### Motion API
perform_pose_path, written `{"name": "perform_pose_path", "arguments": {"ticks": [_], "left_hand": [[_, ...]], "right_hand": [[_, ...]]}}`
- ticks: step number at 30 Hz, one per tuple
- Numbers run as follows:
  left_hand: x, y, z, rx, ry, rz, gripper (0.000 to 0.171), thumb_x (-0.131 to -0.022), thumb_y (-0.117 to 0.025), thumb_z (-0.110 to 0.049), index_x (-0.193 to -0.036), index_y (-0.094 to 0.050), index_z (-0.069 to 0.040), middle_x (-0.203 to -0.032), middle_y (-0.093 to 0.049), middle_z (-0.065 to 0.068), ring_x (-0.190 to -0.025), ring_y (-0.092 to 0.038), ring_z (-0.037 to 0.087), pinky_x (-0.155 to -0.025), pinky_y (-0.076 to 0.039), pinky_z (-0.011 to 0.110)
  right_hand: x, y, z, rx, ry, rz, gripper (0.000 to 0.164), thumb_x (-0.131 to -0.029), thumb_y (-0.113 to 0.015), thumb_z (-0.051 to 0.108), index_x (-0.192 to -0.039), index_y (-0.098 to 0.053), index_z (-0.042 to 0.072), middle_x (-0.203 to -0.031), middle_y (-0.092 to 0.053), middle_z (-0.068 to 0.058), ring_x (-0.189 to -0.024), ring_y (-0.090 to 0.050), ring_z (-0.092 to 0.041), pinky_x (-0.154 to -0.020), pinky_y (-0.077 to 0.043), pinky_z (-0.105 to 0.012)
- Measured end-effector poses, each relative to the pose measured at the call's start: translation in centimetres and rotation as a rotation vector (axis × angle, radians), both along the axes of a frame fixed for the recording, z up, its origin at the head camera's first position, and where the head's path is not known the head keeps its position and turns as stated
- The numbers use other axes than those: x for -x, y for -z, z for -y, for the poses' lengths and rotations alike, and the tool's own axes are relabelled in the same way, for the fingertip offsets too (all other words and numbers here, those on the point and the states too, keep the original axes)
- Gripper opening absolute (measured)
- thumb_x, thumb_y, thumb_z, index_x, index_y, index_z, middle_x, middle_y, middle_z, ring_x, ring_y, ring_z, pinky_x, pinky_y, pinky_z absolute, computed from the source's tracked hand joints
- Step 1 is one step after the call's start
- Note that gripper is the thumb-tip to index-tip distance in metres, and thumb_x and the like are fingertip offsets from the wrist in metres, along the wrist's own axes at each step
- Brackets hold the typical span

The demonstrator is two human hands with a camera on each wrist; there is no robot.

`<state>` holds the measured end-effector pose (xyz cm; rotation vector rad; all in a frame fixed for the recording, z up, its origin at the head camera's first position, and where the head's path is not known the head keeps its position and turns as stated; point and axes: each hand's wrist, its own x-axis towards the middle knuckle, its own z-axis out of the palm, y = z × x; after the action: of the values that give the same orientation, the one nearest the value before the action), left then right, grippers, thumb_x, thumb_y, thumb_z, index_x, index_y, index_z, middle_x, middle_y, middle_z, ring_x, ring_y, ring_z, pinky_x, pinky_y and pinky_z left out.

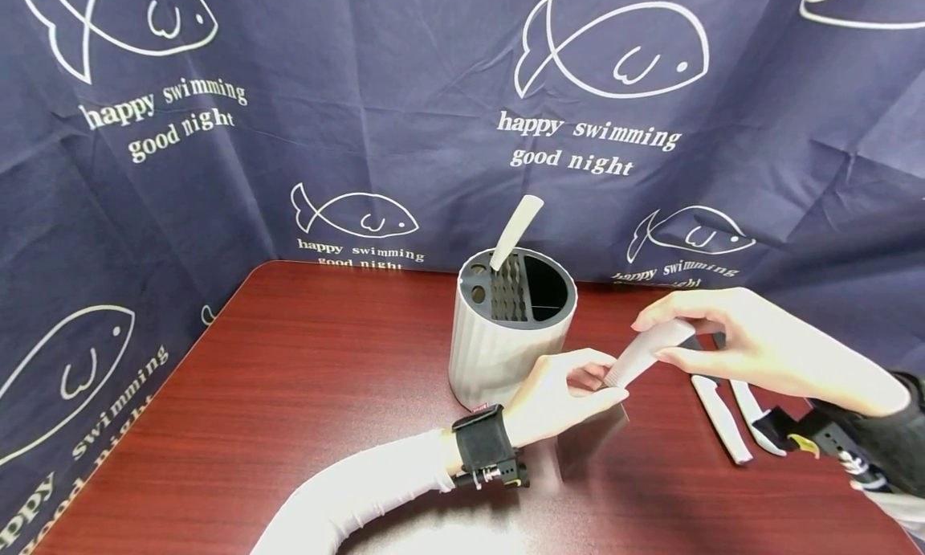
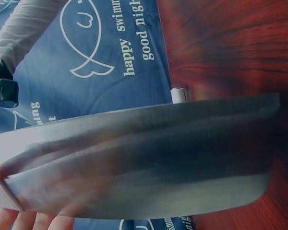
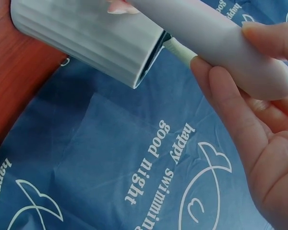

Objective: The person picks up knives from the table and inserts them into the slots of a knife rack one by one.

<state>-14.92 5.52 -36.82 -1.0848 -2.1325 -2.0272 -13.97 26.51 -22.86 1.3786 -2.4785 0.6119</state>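
A cleaver with a broad steel blade [image 2: 144, 158] and a white handle [image 1: 646, 350] is held between both hands above the table. My left hand [image 1: 560, 394] pinches it where the handle meets the blade. Higher up, my right hand [image 1: 751, 342] grips the handle's end, thumb on one side and fingers on the other, as the right wrist view shows. Seen from the head, the blade hangs downward below the left hand, partly hidden by it. Just behind stands a white ribbed knife holder [image 1: 480, 362] with a dark slotted top, one white handle [image 1: 516, 230] sticking up from it.
To the right, beneath the right hand, white-handled knives [image 1: 723, 418] lie on the reddish-brown table [image 1: 311, 354], partly covered by that arm. A blue curtain [image 1: 433, 97] with fish drawings hangs along the table's back and left sides.
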Motion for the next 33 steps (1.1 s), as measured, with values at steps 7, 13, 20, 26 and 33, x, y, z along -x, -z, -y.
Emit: {"name": "perform_pose_path", "arguments": {"ticks": [7,13,20,26,33], "left_hand": [[0.0,-0.1,0.1,-0.014,0.007,0.002,0.030,-0.086,-0.071,-0.003,-0.115,-0.065,0.002,-0.098,-0.069,0.020,-0.081,-0.060,-0.005,-0.078,-0.056,0.017],[0.1,0.1,0.2,-0.032,-0.001,-0.017,0.030,-0.085,-0.071,-0.001,-0.114,-0.066,0.002,-0.097,-0.069,0.020,-0.082,-0.061,-0.004,-0.078,-0.056,0.018],[0.1,0.0,0.4,-0.021,-0.013,-0.032,0.032,-0.085,-0.071,-0.002,-0.116,-0.065,0.001,-0.098,-0.070,0.019,-0.084,-0.062,-0.003,-0.079,-0.056,0.017],[0.2,-0.2,0.5,-0.019,-0.003,-0.054,0.032,-0.085,-0.071,0.000,-0.117,-0.065,0.002,-0.098,-0.070,0.019,-0.084,-0.063,-0.003,-0.079,-0.056,0.017],[0.3,0.0,0.6,0.013,-0.019,-0.091,0.029,-0.085,-0.071,0.000,-0.114,-0.066,0.002,-0.096,-0.070,0.018,-0.083,-0.066,0.004,-0.077,-0.056,0.015]], "right_hand": [[-0.7,-0.1,0.3,0.036,0.055,0.119,0.053,-0.075,-0.078,-0.004,-0.120,-0.064,0.020,-0.109,-0.065,0.012,-0.090,-0.062,0.000,-0.076,-0.048,-0.009],[-0.9,0.6,0.0,0.142,0.127,0.298,0.059,-0.077,-0.077,-0.005,-0.131,-0.058,0.013,-0.122,-0.064,0.007,-0.104,-0.062,-0.003,-0.083,-0.051,-0.011],[-1.1,2.7,0.1,0.223,0.166,0.418,0.054,-0.079,-0.076,-0.004,-0.128,-0.058,0.009,-0.116,-0.066,0.009,-0.101,-0.066,-0.004,-0.082,-0.055,-0.017],[-0.9,3.9,0.7,0.258,0.100,0.443,0.030,-0.082,-0.073,-0.004,-0.109,-0.071,0.010,-0.122,-0.063,0.002,-0.113,-0.059,-0.005,-0.088,-0.054,-0.020],[-1.1,4.3,1.1,0.249,0.109,0.456,0.026,-0.085,-0.070,-0.002,-0.107,-0.071,0.012,-0.109,-0.068,0.000,-0.112,-0.056,-0.008,-0.088,-0.052,-0.018]]}}
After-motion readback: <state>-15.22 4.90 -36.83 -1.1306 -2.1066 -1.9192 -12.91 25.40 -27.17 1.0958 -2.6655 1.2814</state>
